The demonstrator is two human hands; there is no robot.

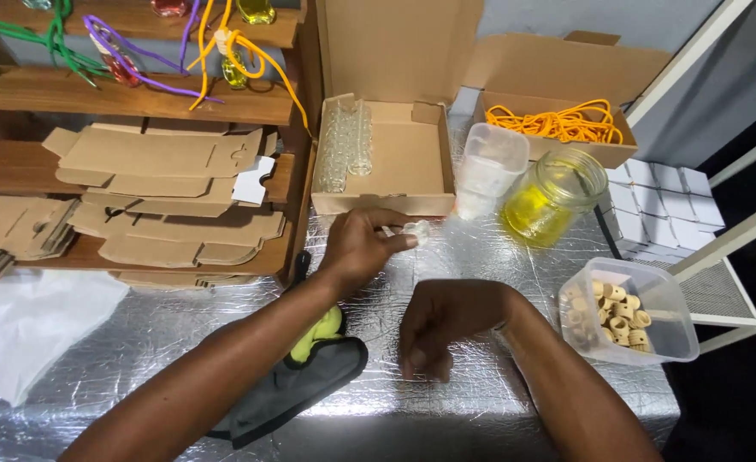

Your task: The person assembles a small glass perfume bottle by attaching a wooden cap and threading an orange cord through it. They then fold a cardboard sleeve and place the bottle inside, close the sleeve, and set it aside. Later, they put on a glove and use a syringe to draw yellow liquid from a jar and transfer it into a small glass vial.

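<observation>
Largest thing I see is the foil-covered table (498,257), crinkled and silver, filling the lower two thirds of the frame. Upper left, wooden shelves (19,90) carry stacks of flat cardboard box blanks (164,184), with coloured cords (181,51) in green, purple and yellow draped over the top board. Upper centre, an open cardboard box (404,158) holds rows of small clear glass vials (344,141) along its left side. Upper right, a second open carton (558,94) holds a tangle of orange cord (562,121). Lower left, a white plastic bag (27,329) lies crumpled at the table edge. Right edge, small white boxes (660,205) are stacked in rows. Lower right, a clear plastic tub (652,299) holds pale wooden-looking rings. Centre low, a dark grey and yellow-green glove (310,376) lies partly under my left forearm. Right of centre, a glass jar (553,197) with yellow liquid stands beside a clear plastic cup (489,167), the two near each other but apart. My left hand (357,248) sits at mid-frame just below the open box, thumb and fingertips pinched narrow on a small clear vial (416,231) held just above the foil. My right hand (442,325) is lower and just right of centre, curled into a loose fist, knuckles down on the foil; I cannot tell whether anything is inside it.
</observation>
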